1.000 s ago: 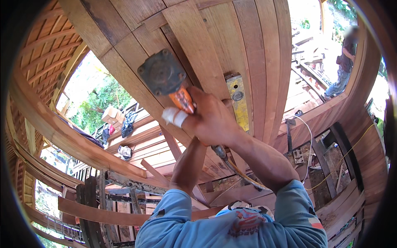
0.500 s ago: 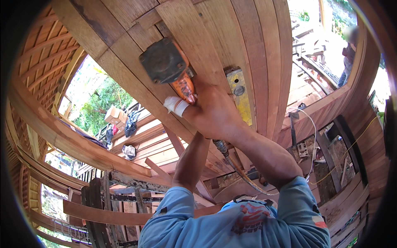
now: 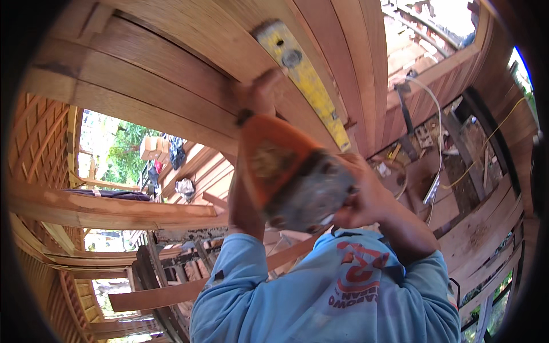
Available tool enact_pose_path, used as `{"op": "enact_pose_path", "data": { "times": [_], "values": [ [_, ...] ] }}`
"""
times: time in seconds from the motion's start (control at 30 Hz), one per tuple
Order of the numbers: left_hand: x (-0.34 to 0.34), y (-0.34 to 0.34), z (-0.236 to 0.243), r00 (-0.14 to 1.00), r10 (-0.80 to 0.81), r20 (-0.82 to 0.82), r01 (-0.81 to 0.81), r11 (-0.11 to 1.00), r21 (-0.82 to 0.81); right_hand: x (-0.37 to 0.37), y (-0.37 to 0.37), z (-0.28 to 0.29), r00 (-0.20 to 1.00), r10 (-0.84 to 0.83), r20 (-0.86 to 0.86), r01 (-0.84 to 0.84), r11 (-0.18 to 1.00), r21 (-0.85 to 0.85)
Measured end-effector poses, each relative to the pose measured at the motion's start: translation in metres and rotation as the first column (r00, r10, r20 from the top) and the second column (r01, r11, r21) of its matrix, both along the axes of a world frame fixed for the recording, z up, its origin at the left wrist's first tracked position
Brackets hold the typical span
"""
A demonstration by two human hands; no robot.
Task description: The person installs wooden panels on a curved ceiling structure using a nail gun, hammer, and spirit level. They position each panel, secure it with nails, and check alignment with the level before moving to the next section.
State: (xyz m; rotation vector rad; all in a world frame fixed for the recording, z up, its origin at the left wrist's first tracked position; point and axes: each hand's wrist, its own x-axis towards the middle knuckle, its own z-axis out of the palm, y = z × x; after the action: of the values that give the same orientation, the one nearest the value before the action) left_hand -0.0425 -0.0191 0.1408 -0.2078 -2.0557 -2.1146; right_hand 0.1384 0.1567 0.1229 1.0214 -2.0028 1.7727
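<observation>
My right hand grips the orange-and-dark power tool, its broad dark cap low near my chest and its narrower end pointing up toward the wooden planks. My left hand reaches up behind the tool to the planking, just left of a worn yellow spirit level; its fingers are blurred and partly hidden, so their grip cannot be told. The level lies along the boards.
A curved timber beam spans the left. A box and bags sit beyond it. A white hose and yellow cord hang at right, by an open frame with gaps. Another person shows partly at upper right.
The tool has come down and swung round, its cap now toward my chest. My left hand has risen to the planks; my right has moved lower and rightward. The view has shifted.
</observation>
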Motion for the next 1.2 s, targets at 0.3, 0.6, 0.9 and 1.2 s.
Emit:
{"op": "enact_pose_path", "data": {
  "times": [0.3,0.6,0.9,1.2],
  "values": [
    [-0.009,0.004,0.01,0.891,-0.035,-0.452,0.058,0.998,0.038,0.068,0.021,-0.109,0.884,-0.017,0.468,0.231,0.885,-0.404],
    [-0.009,0.008,0.009,0.903,-0.014,-0.43,0.063,0.993,0.101,0.083,0.038,-0.145,0.718,-0.279,0.638,0.351,0.936,0.013],
    [-0.011,-0.008,0.005,0.987,0.046,-0.156,-0.037,0.998,0.059,0.075,0.044,-0.122,0.718,-0.511,0.473,0.54,0.837,0.087],
    [0.007,0.006,0.02,0.953,-0.003,-0.304,0.028,0.996,0.08,-0.007,0.056,0.053,0.869,-0.469,0.157,0.492,0.792,-0.361]
  ]
}}
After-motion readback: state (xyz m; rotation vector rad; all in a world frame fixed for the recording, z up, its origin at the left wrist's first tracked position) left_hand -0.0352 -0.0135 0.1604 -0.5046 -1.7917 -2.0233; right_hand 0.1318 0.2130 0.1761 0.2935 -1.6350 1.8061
